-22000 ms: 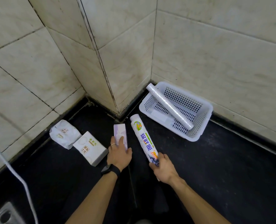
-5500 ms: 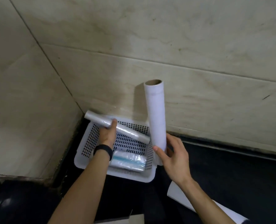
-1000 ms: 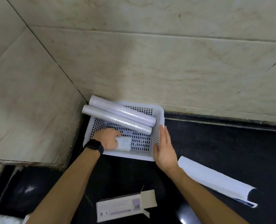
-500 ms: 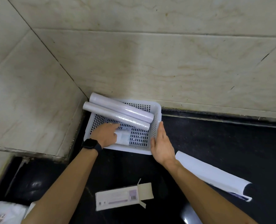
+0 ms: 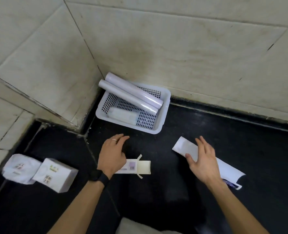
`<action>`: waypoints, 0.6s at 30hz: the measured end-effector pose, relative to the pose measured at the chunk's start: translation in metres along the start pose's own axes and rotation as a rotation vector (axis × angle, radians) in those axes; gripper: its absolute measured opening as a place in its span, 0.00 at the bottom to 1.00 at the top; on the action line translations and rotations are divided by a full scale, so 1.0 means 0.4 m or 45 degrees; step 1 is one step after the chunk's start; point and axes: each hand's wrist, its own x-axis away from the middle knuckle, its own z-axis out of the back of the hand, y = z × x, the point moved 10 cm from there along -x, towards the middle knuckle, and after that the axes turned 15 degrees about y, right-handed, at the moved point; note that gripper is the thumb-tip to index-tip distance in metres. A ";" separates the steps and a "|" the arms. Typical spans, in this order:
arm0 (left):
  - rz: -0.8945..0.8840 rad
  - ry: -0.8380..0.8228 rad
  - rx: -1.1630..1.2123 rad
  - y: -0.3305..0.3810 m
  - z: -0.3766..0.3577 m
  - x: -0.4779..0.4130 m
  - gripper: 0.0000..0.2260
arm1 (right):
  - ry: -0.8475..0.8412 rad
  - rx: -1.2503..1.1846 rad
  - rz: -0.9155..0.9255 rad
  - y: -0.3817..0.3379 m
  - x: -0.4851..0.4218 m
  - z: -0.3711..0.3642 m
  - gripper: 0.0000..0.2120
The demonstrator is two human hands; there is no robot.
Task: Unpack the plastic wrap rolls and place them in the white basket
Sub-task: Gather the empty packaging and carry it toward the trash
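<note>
The white basket (image 5: pixel 165 114) stands in the wall corner on the black floor. Two long plastic wrap rolls (image 5: pixel 136 94) lie slanted across it, their left ends sticking out over the rim. A short wrapped roll (image 5: pixel 123 115) lies on the basket floor. My left hand (image 5: pixel 112 155) hovers over the left end of an opened small box (image 5: pixel 139 167), fingers relaxed and holding nothing. My right hand (image 5: pixel 202 160) is spread over an empty paper wrapper (image 5: pixel 183 147) that lies flat on the floor.
Two white packets (image 5: pixel 53 174) sit on the floor at the left, near the tiled wall step (image 5: pixel 30 102). Tiled walls close the back and left. Black floor stretches to the right of the wrapper.
Both hands have left the basket and drawn back towards me. The short roll now lies loose in the basket. The view has tilted down, showing the box and packets.
</note>
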 end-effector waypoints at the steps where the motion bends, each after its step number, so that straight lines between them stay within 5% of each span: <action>1: 0.010 -0.112 -0.116 -0.006 -0.037 0.037 0.36 | -0.032 0.068 -0.015 0.033 0.019 -0.004 0.36; 6: 0.046 -0.581 -0.384 -0.040 -0.174 0.177 0.46 | -0.223 0.305 -0.172 0.177 0.077 -0.036 0.51; 11: 0.037 -0.469 -0.364 -0.044 -0.177 0.192 0.34 | -0.316 0.373 -0.226 0.233 0.103 -0.056 0.54; 18: 0.106 -0.449 -0.258 -0.015 -0.168 0.230 0.34 | -0.254 0.433 -0.194 0.216 0.145 -0.066 0.40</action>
